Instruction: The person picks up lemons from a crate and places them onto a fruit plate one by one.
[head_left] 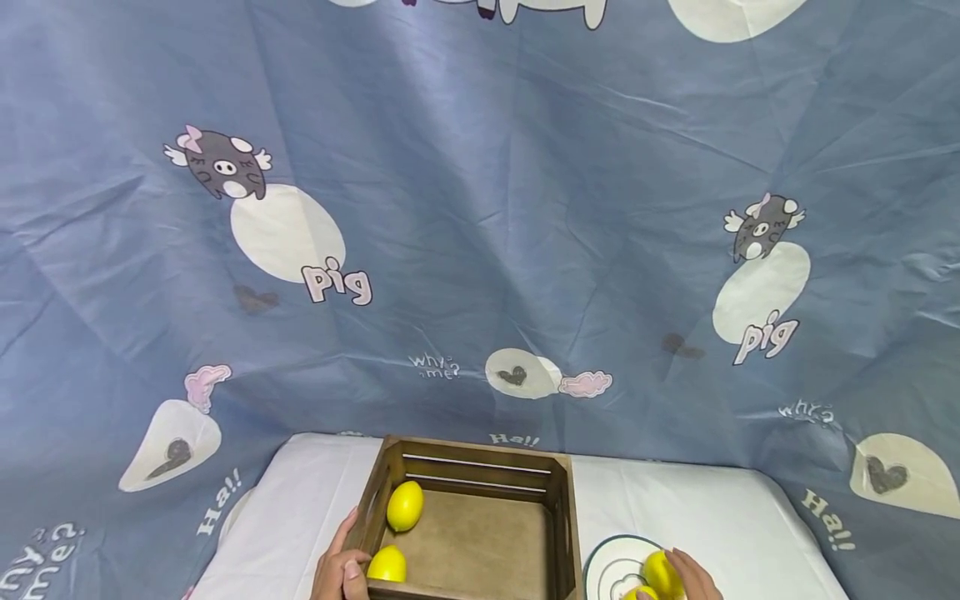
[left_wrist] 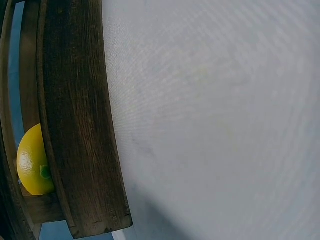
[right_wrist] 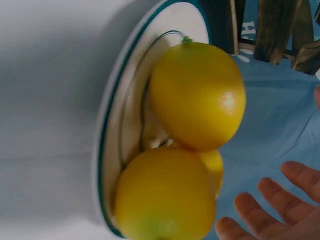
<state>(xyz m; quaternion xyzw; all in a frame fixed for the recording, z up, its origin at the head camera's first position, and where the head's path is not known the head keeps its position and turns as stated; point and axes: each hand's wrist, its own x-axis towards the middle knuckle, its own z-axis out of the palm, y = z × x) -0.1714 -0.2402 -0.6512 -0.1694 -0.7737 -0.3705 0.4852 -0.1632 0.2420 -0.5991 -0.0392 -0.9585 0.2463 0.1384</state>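
Observation:
A brown wooden crate (head_left: 487,542) stands in front of me with two yellow lemons along its left side, a far lemon (head_left: 405,506) and a near lemon (head_left: 387,565). My left hand (head_left: 339,571) grips the crate's near left corner, its fingers at the rim. The left wrist view shows a lemon (left_wrist: 32,162) through the slats but no fingers. Right of the crate, a white plate (head_left: 600,567) with a green rim bears lemons (right_wrist: 197,97), three of them in the right wrist view. Beside them my right hand (right_wrist: 280,210) spreads its straight fingers, apart from the fruit there.
A white cloth (head_left: 660,492) covers the table under crate and plate. Behind and at both sides hangs a blue-grey curtain (head_left: 465,208) with printed pigs. The crate's right wall (head_left: 566,525) stands between its inside and the plate.

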